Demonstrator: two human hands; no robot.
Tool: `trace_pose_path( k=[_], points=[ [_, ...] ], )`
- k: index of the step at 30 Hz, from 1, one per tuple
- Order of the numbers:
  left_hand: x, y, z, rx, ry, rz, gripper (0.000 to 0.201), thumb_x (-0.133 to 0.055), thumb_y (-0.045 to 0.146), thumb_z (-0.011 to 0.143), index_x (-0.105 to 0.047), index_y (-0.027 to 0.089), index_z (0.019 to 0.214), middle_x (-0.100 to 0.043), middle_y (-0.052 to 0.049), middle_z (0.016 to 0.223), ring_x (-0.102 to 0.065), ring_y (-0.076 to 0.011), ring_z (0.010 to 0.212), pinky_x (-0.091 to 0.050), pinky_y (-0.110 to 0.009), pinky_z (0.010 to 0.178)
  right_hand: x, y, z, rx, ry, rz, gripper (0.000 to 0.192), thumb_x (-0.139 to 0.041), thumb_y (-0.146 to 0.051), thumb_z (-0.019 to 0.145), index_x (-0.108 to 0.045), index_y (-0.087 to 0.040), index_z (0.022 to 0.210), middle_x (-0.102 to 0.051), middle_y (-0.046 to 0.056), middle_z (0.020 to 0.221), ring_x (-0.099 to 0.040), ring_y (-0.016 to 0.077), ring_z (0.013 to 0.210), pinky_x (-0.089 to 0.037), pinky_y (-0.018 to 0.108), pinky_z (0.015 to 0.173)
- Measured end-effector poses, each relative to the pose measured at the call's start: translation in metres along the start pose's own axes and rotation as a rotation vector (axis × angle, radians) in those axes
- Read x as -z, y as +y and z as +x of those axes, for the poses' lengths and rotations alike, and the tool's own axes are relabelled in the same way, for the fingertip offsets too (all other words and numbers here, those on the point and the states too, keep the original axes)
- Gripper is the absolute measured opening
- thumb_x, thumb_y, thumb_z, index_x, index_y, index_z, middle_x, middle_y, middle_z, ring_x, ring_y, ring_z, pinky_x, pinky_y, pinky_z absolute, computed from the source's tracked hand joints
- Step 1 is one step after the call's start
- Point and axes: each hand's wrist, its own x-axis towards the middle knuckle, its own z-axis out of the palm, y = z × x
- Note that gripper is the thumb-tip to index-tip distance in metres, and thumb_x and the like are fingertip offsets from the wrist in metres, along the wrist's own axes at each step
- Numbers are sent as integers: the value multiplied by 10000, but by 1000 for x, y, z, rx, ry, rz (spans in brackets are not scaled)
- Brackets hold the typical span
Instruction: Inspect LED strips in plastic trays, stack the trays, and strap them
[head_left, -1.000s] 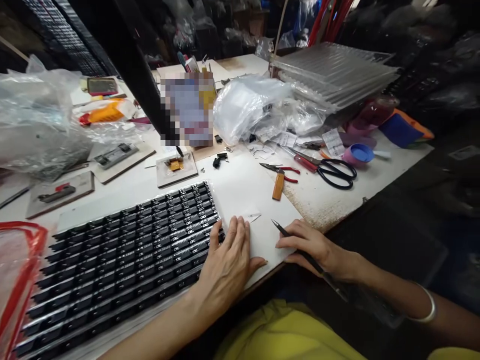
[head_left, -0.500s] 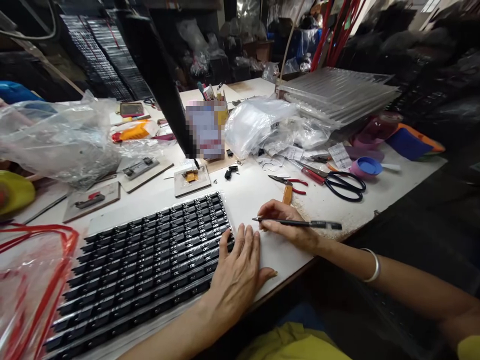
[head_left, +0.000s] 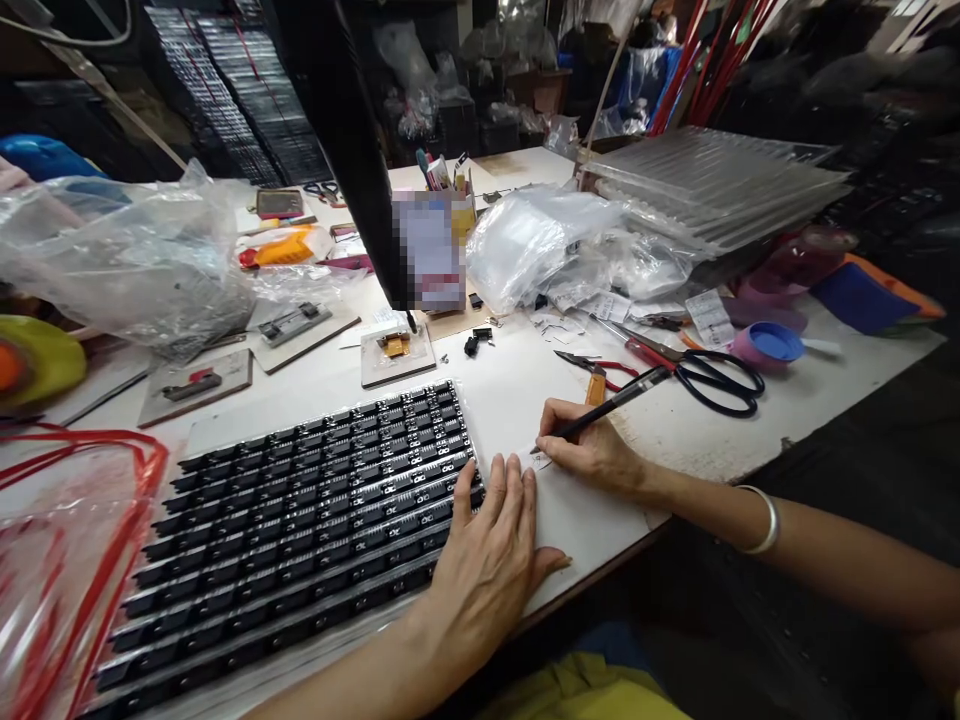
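Note:
My left hand [head_left: 491, 555] lies flat, fingers apart, on the white table, its fingertips touching the right edge of a stack of black tubes [head_left: 300, 530] filled with small black chips. My right hand [head_left: 589, 447] grips a thin black pen-like tool [head_left: 600, 408], tilted, with its tip down on a small white paper slip [head_left: 534, 461] just right of the tubes. A silver bangle [head_left: 759, 520] sits on my right wrist.
Black-handled scissors [head_left: 705, 380], red-handled pliers [head_left: 600, 365] and a blue lid [head_left: 776, 342] lie to the right. Clear plastic bags [head_left: 540, 240], stacked clear trays [head_left: 712, 180], small jig boards [head_left: 397, 350] and a red-trimmed bag [head_left: 60, 540] surround the work area. The table edge [head_left: 600, 570] runs near my hands.
My right hand moved up from the table edge toward the paper slip, turned the tool from lying level to tip-down on the slip. My left hand stayed flat by the tubes.

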Motion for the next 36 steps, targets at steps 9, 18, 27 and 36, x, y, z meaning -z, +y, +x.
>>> trace_pose_path(
  k=[9, 18, 27, 36],
  points=[
    [0, 1, -1, 20, -3, -21, 667, -267, 563, 918, -503, 55, 1280, -518, -184, 1329, -430, -308, 1263, -191, -517, 1063, 4, -3, 0, 106, 45, 72, 70, -593, -227, 799, -536, -193, 824, -554, 0, 741, -504, 121, 657, -415, 257, 602],
    [-1, 0, 0, 18, -25, -25, 666, -272, 561, 919, -490, 59, 1298, -508, -180, 1341, -402, -306, 1286, -188, -518, 1076, 1, 10, -4, 103, -62, -114, 170, -524, -160, 766, -429, -193, 628, -410, -51, 545, -349, 84, 509, -293, 231, 485],
    [-2, 1, -1, 25, -53, -49, 659, -300, 560, 916, -465, 67, 1322, -471, -164, 1380, -352, -296, 1321, -156, -512, 1098, -1, 13, -6, 224, -59, -171, 192, -517, -113, 792, -431, -178, 633, -410, -52, 561, -364, 67, 507, -303, 203, 489],
    [-1, 0, -1, 28, -42, -49, 660, -310, 563, 914, -470, 64, 1316, -493, -159, 1362, -371, -290, 1307, -148, -505, 1097, -2, 15, -4, 175, -62, -147, 188, -527, -134, 792, -442, -176, 629, -396, -57, 548, -338, 69, 503, -291, 205, 481]
  ],
)
